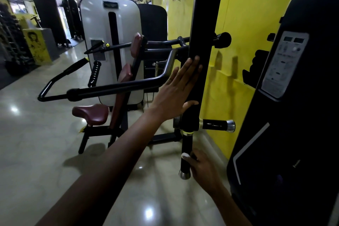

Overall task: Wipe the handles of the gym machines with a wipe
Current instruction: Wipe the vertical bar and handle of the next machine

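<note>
My left hand point(176, 86) lies flat, fingers straight and together, on the black upright pad point(201, 42) at about one o'clock. At five o'clock my right hand point(201, 169) curls round the lower vertical handle point(186, 145), pressing a small white wipe point(185, 155) against it. A second handle point(217, 125) sticks out toward three o'clock. The instruction placard point(282, 64) on the black shroud at right is too blurred to read.

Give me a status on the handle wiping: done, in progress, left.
Done: cannot tell; no handle looks visibly wiped. In hand: the right hand presses a white wipe on the vertical handle, while the left hand braces flat on the black post. Left: the side handle and the seat machine's grips look untouched.
</note>
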